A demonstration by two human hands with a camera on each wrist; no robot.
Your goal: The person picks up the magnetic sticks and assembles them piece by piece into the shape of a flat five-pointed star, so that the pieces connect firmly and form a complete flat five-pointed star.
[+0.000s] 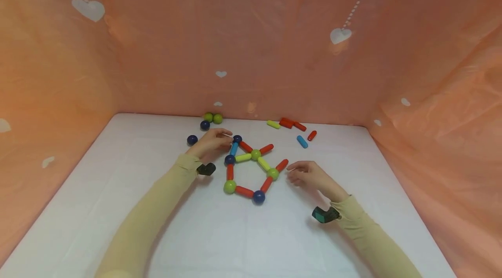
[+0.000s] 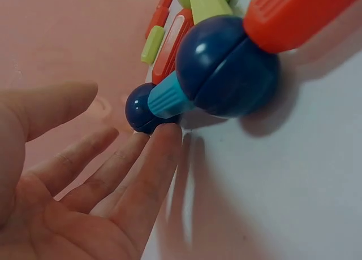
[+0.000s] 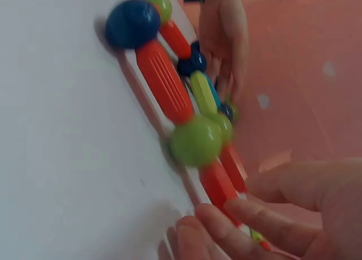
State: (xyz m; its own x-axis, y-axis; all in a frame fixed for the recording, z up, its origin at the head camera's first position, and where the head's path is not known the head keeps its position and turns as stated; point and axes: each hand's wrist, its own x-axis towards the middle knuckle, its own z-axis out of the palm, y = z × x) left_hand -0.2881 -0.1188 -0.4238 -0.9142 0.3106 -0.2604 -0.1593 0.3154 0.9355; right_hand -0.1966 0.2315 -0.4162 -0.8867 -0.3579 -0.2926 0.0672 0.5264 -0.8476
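On the white surface lies a flat figure of rods and balls, a five-sided ring with a triangle at its upper left. My left hand (image 1: 211, 142) is beside the far dark blue ball (image 1: 237, 139). In the left wrist view, its straight fingers reach that ball (image 2: 138, 107), and the thumb stands apart. A blue rod (image 1: 234, 149) joins it to another dark blue ball (image 1: 230, 160). My right hand (image 1: 310, 177), fingers loosely bent, is close to a red rod (image 1: 282, 165) that sticks out from a green ball (image 1: 272, 174). Nothing is held in it.
Behind the figure lie loose red rods (image 1: 300, 126), a yellow-green rod (image 1: 273, 124) and a blue rod (image 1: 302, 141). Two green balls (image 1: 218, 119) and two dark blue balls (image 1: 192, 140) lie at the back left. An orange cloth (image 1: 251, 51) hangs behind.
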